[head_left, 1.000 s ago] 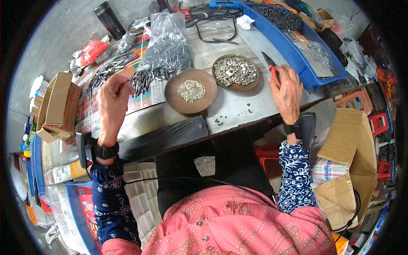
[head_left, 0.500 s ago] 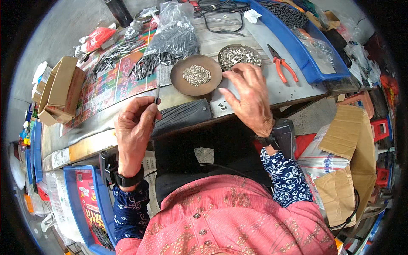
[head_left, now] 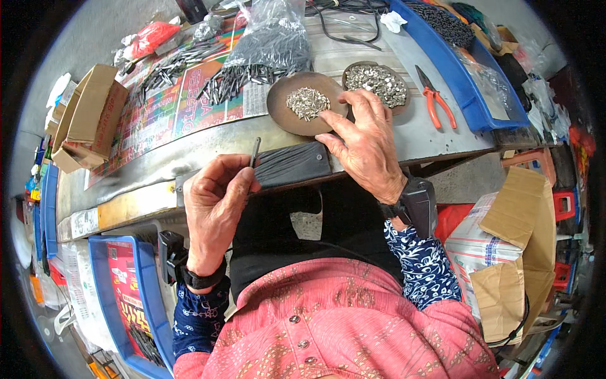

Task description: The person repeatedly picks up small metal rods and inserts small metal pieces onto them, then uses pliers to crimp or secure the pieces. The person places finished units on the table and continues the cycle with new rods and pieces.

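My left hand [head_left: 219, 205] pinches a slim dark metal rod [head_left: 255, 150] between thumb and fingers, its end pointing up, in front of the table edge. Over the right side of a shallow brown dish [head_left: 278, 110] reaches my right hand [head_left: 371, 148], fingers apart, fingertips close to a heap of small silvery pins [head_left: 308, 103]. I see nothing held in it. Just behind that hand stands a second round dish holding small round metal pieces [head_left: 377, 85], partly covered by my fingers. A dark ridged block [head_left: 290, 166] lies along the front edge.
Red-handled pliers [head_left: 435, 104] lie right of the dishes, beside a long blue tray [head_left: 476, 101]. A clear bag of dark rods [head_left: 271, 47] and loose rods [head_left: 173, 69] cover the far left. An open cardboard box [head_left: 95, 117] stands at the table's left end.
My right hand has shifted toward the dish of pins, its fingertips now over the rim. The left hand still holds the rod, slightly lower and tilted. The whole view has shifted a little.
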